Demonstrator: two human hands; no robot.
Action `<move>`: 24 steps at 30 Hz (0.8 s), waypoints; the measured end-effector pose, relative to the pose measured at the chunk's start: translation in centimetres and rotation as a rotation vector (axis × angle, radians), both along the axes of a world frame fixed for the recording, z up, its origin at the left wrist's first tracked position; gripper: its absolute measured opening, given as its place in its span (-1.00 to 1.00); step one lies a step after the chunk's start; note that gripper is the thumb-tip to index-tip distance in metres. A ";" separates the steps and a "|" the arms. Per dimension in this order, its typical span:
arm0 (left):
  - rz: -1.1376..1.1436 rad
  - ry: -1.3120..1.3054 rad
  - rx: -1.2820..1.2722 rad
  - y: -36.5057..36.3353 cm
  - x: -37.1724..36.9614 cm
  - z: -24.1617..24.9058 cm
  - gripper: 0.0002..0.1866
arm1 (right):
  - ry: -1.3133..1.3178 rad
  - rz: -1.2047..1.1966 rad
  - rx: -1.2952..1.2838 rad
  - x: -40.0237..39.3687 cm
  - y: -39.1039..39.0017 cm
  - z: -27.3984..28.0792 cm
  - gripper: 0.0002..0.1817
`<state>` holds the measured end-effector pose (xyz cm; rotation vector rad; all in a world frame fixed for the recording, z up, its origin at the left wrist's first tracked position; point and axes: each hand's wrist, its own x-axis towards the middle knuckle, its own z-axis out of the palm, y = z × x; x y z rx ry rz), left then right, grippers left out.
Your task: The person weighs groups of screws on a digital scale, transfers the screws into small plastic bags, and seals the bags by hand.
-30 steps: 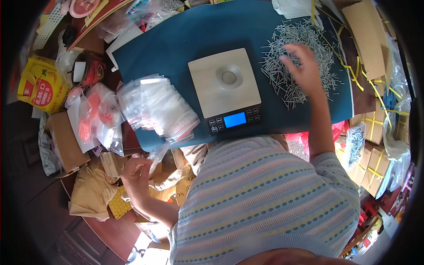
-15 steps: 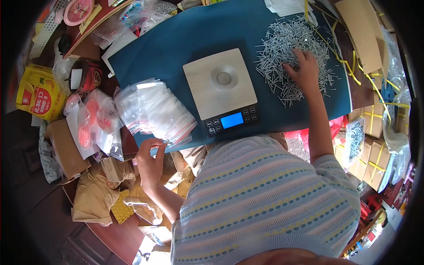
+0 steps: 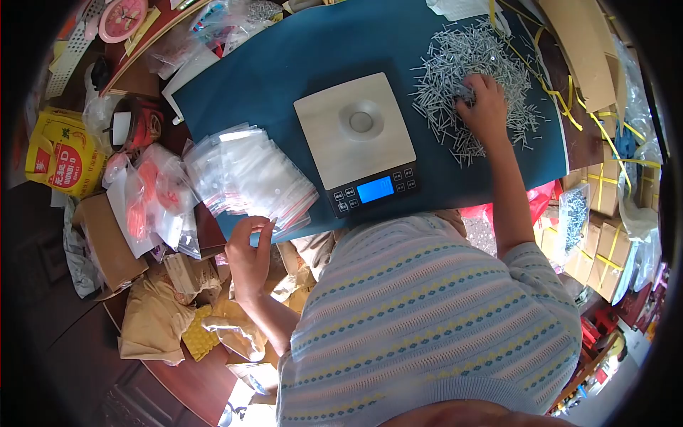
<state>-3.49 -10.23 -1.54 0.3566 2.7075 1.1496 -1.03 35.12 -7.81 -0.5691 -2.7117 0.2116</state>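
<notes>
My right hand (image 3: 486,110) is in a heap of small metal nails (image 3: 455,60) at the right of the blue-green mat. Its thumb and fingers curl around a small clump of nails. At the mat's near edge, my left hand (image 3: 249,256) has thumb and index finger brought together beside a fanned pile of clear zip bags (image 3: 249,171). Whether a bag edge is between those fingertips is too small to tell. Between the hands stands a digital scale (image 3: 356,132) with a bare metal plate and a lit blue display whose digits are hard to read.
Left of the mat lie bags with red contents (image 3: 153,192), a yellow printed bag (image 3: 67,153) and a cardboard box (image 3: 107,238). Yellow straps (image 3: 562,103) trail over the mat's right edge. Strapped cartons (image 3: 605,249) are stacked at the right.
My right hand has drawn slightly left and its fingers have closed in on the nails. My left hand has shifted slightly up and right along the bags' near edge.
</notes>
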 end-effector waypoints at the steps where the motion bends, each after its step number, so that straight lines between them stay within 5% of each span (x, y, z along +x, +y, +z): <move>1: -0.001 0.001 0.000 -0.1 0.0 0.0 -0.90 | -0.002 0.034 -0.008 0.2 0.3 0.0 -0.59; 12: 0.002 -0.004 0.009 -0.1 0.1 -0.1 -0.91 | -0.014 0.124 -0.511 0.2 5.2 2.9 -0.71; 18: 0.013 -0.015 0.012 0.3 0.2 0.0 -0.90 | 0.057 0.126 -1.032 0.0 6.8 5.5 -0.75; 24: -0.006 -0.003 -0.003 0.2 0.4 0.1 -0.90 | 0.008 0.187 -1.005 -1.0 7.4 5.5 -0.74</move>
